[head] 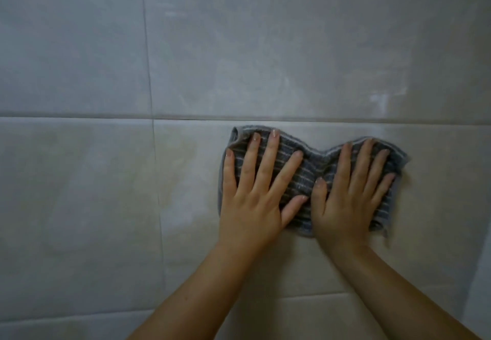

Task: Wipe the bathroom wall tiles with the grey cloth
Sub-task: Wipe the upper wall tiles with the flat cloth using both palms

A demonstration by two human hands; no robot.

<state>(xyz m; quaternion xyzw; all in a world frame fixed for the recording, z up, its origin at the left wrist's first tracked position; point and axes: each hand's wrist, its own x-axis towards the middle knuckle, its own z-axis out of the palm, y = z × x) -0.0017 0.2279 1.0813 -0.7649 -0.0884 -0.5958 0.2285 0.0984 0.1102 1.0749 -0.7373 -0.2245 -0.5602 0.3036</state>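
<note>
A grey cloth (310, 169) with thin pale stripes lies flat against the wall tiles (265, 47), just below a horizontal grout line. My left hand (255, 193) presses on its left half with fingers spread and straight. My right hand (350, 190) presses on its right half the same way, thumb near the left hand's thumb. The cloth bunches slightly between the two hands. Its right edge looks blurred.
Large glossy grey-beige tiles fill the view. A vertical grout line (154, 153) runs at the left, a horizontal grout line (106, 115) crosses the middle, and another horizontal grout line (79, 313) runs low down. Pale streaks (380, 100) mark the upper right tile.
</note>
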